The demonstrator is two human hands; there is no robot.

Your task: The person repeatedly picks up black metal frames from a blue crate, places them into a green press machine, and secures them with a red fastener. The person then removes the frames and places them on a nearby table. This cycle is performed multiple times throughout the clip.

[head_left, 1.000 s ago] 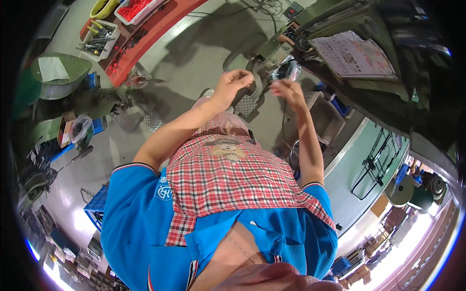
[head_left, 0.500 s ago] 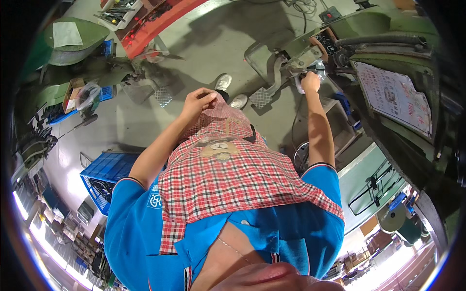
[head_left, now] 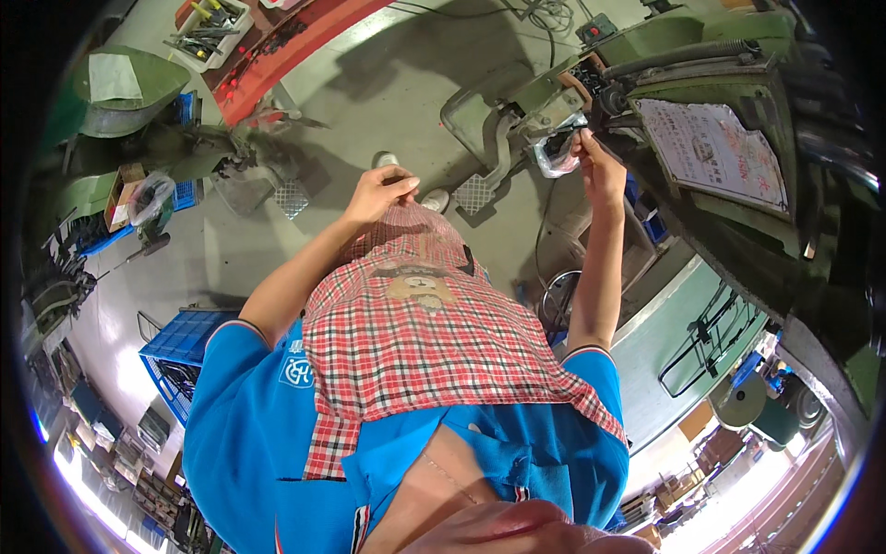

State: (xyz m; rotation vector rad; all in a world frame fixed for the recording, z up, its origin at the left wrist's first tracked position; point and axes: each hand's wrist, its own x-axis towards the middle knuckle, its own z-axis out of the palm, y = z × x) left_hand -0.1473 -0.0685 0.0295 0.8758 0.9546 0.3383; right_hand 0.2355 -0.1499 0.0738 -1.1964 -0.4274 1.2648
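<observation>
The clear bag's [head_left: 556, 154] contents are too small to tell, partly hidden behind the right hand [head_left: 600, 171].

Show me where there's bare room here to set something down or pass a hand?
Bare grey floor lies open between the red bench and the green machine, and again left of the left hand, above the blue crate. It is crowded where the right hand holds a clear bag against the machine.
</observation>
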